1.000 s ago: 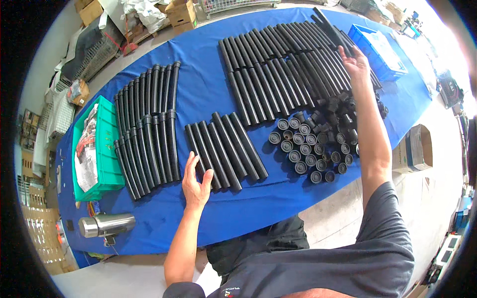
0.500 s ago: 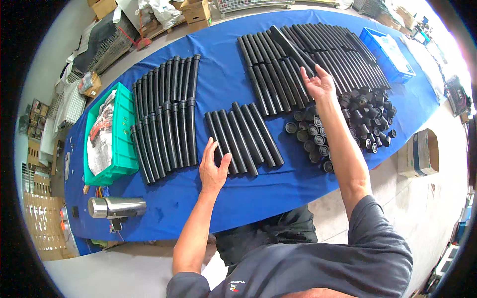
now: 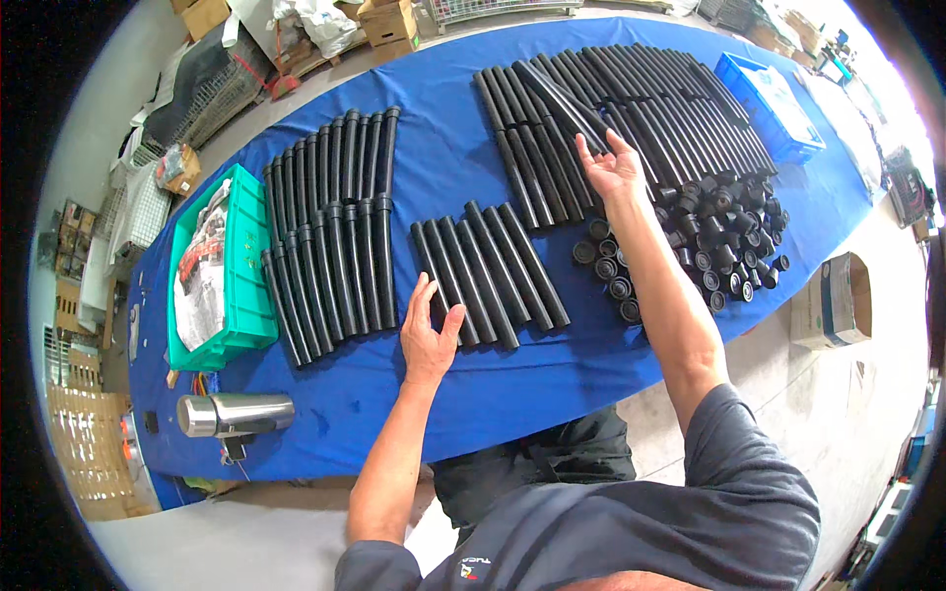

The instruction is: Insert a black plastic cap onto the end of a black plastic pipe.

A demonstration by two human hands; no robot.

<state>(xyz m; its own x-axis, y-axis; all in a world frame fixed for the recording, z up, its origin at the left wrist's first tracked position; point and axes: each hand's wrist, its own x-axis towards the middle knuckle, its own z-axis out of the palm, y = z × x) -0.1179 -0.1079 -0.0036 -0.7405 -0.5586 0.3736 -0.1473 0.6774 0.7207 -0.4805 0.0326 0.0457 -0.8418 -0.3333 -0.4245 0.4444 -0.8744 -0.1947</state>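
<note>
My right hand (image 3: 613, 175), fingers clamped on slanting glossy black plastic tubes (image 3: 558, 103), has swung them leftward over the tightly laid black tube rows (image 3: 678, 116). That brings them nearer my left hand (image 3: 431, 345), fingers apart beside a smaller black tube group (image 3: 490, 277).

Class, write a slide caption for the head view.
Right hand holding slanted black tubing, left hand beside a small row of tubes on blue cloth.

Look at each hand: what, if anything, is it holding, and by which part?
The right hand holds at least one slanted black tube by its near end. The left hand is open at the small group of tubes, showing no grip.
</note>
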